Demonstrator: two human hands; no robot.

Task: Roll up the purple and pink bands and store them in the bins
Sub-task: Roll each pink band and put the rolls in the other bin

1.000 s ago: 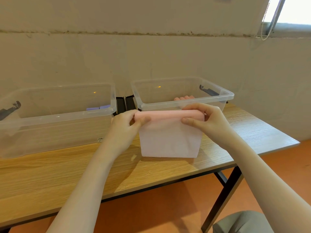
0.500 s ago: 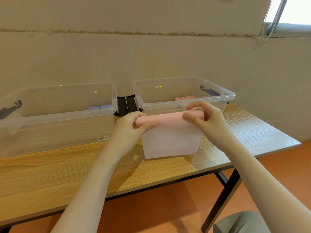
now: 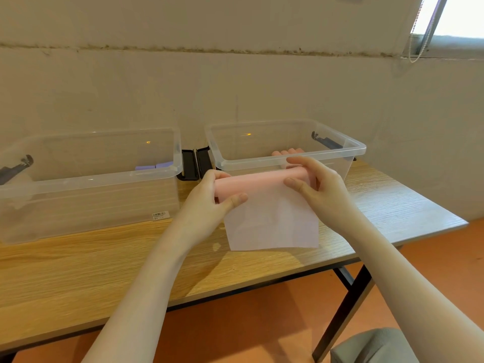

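Note:
A pink band (image 3: 262,183) is partly rolled, held in the air above the table in front of the right bin (image 3: 288,158). Its pale loose end (image 3: 272,226) hangs down to the tabletop. My left hand (image 3: 209,203) grips the roll's left end, thumb underneath. My right hand (image 3: 317,189) grips the right end, fingers curled over the top. Rolled pink bands (image 3: 286,152) show inside the right bin. Rolled purple bands (image 3: 154,166) lie in the left bin (image 3: 91,179).
Both clear plastic bins stand side by side at the back of the wooden table (image 3: 104,260), against the wall. Black latches (image 3: 195,163) sit between them. The table's front edge and a black leg (image 3: 343,307) are close below, with orange floor beyond.
The roll has grown thicker and the hanging loose end has become shorter. Both hands have turned the roll while staying in about the same place.

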